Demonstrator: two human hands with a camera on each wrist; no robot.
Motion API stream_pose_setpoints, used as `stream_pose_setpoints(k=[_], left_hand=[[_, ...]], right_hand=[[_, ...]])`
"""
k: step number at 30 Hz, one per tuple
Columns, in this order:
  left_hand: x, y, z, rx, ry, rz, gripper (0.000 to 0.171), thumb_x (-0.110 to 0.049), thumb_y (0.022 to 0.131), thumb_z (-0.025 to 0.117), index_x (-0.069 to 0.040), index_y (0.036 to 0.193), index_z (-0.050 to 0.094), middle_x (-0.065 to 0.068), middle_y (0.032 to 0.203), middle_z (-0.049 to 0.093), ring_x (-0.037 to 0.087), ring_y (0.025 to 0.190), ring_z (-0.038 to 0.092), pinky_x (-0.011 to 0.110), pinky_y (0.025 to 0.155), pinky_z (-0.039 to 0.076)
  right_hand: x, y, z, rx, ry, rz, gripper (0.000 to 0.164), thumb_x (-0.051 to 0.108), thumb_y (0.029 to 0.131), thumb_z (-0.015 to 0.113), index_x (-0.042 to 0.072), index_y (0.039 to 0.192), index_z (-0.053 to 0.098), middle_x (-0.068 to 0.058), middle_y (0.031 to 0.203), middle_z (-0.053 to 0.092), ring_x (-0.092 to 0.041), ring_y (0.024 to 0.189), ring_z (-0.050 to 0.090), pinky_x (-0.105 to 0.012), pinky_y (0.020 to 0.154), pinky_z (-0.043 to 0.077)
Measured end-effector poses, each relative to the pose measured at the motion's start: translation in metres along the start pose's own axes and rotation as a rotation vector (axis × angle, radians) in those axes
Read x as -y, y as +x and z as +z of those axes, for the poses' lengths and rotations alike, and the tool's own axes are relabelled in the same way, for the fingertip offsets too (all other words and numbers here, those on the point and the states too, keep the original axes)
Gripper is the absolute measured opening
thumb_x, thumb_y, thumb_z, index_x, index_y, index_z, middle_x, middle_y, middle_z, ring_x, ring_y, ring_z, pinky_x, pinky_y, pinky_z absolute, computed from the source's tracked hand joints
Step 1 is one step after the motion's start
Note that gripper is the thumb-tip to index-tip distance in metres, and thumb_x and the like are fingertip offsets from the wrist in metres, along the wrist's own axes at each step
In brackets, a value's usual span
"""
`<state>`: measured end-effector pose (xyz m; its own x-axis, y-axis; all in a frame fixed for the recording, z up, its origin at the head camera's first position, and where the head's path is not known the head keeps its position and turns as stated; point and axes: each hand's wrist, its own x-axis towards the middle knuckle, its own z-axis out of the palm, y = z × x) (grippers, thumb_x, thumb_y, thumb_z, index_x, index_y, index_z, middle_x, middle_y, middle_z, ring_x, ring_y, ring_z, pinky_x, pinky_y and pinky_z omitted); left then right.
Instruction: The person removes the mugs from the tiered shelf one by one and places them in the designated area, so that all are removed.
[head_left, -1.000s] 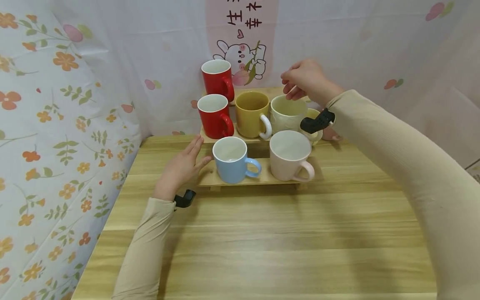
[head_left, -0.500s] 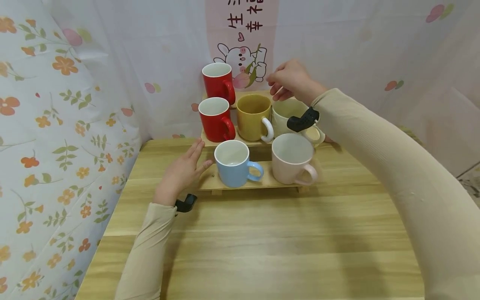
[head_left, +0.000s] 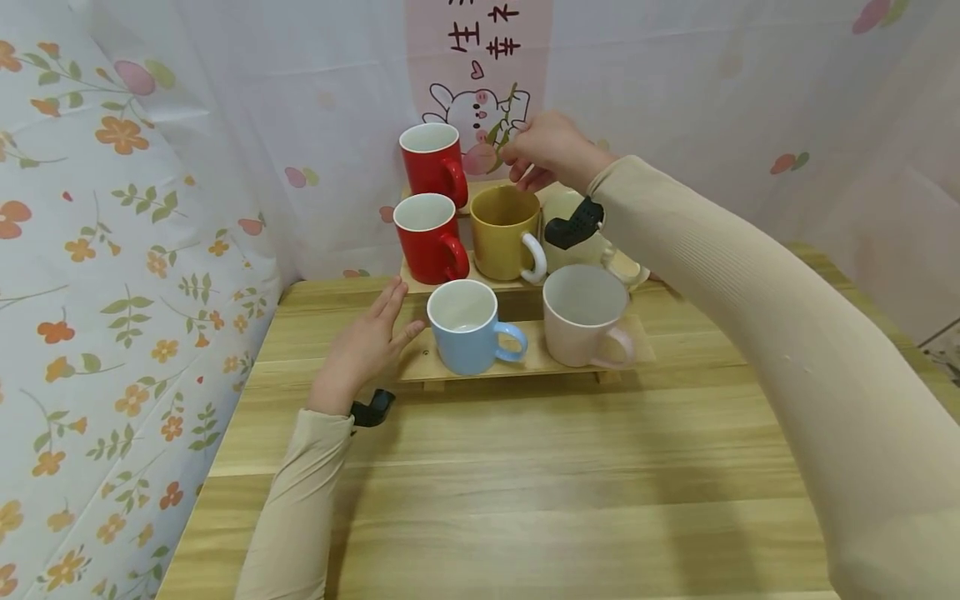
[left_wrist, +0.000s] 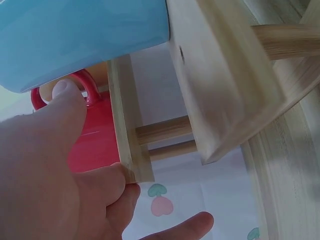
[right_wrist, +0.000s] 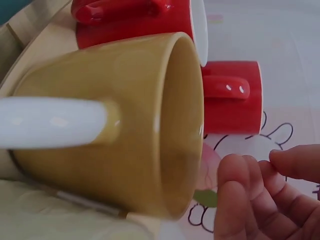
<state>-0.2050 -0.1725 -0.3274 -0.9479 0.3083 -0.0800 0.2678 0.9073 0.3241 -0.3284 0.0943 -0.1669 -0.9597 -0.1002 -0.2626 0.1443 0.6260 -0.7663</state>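
My left hand (head_left: 360,346) is at the left end of a stepped wooden rack (head_left: 414,363). In the left wrist view its curved fingers touch the end of the middle step, and one finger sticks out. My right hand (head_left: 555,150) hovers above and behind the mustard mug (head_left: 495,246), fingers loosely bent, holding nothing. The right wrist view has its fingers apart from that mug and from the red mug (right_wrist: 232,100) on the top step. Another red mug (head_left: 426,250) stands left of the mustard one. My right wrist partly hides a cream mug (head_left: 573,252).
A light blue mug (head_left: 465,342) and a pale pink mug (head_left: 573,329) stand on the front step, handles to the right. The rack is on a wood-grain table (head_left: 525,483). A printed cloth (head_left: 660,92) hangs behind it, and a floral cloth (head_left: 127,333) hangs at left.
My right hand has moved left, from above the cream mug to above the mustard mug. My left hand has stayed at the rack. The mugs keep their places.
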Motion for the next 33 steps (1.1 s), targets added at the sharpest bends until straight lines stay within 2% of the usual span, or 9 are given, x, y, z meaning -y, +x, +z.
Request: stream_pose_setpoints(k=[9, 18, 25, 33], left_hand=[[0.001, -0.002, 0.002, -0.005, -0.022, 0.01, 0.076, -0.05, 0.098, 0.043, -0.009, 0.154, 0.012, 0.007, 0.162, 0.006, 0.039, 0.137, 0.037, 0.055, 0.106, 0.036], [0.002, -0.001, 0.0, -0.024, -0.028, 0.014, 0.076, -0.051, 0.098, 0.043, -0.011, 0.155, 0.011, 0.005, 0.162, 0.007, 0.038, 0.135, 0.04, 0.055, 0.106, 0.037], [-0.001, -0.001, -0.001, -0.012, -0.022, 0.004, 0.076, -0.051, 0.098, 0.043, -0.012, 0.155, 0.011, 0.004, 0.162, 0.005, 0.036, 0.137, 0.038, 0.055, 0.106, 0.037], [-0.002, -0.001, -0.001, -0.005, -0.007, -0.005, 0.076, -0.051, 0.098, 0.043, -0.013, 0.155, 0.01, 0.002, 0.162, 0.004, 0.036, 0.136, 0.039, 0.054, 0.105, 0.038]], right_hand=[[0.013, 0.007, 0.015, 0.0, -0.018, -0.011, 0.022, 0.028, 0.093, 0.06, 0.006, 0.094, 0.063, -0.001, 0.068, 0.063, -0.013, 0.058, 0.065, -0.026, 0.068, 0.058], [0.023, 0.012, 0.023, 0.005, 0.021, 0.006, 0.019, 0.023, 0.093, 0.057, 0.005, 0.088, 0.062, -0.006, 0.077, 0.064, -0.015, 0.058, 0.067, -0.025, 0.064, 0.058], [0.033, 0.016, 0.03, 0.012, 0.027, 0.055, 0.022, 0.026, 0.093, 0.059, 0.006, 0.101, 0.063, -0.006, 0.083, 0.063, -0.016, 0.063, 0.069, -0.026, 0.066, 0.058], [0.035, 0.018, 0.039, 0.064, 0.027, 0.047, 0.03, 0.031, 0.095, 0.057, 0.008, 0.113, 0.062, -0.007, 0.094, 0.064, -0.017, 0.077, 0.07, -0.025, 0.07, 0.058]])
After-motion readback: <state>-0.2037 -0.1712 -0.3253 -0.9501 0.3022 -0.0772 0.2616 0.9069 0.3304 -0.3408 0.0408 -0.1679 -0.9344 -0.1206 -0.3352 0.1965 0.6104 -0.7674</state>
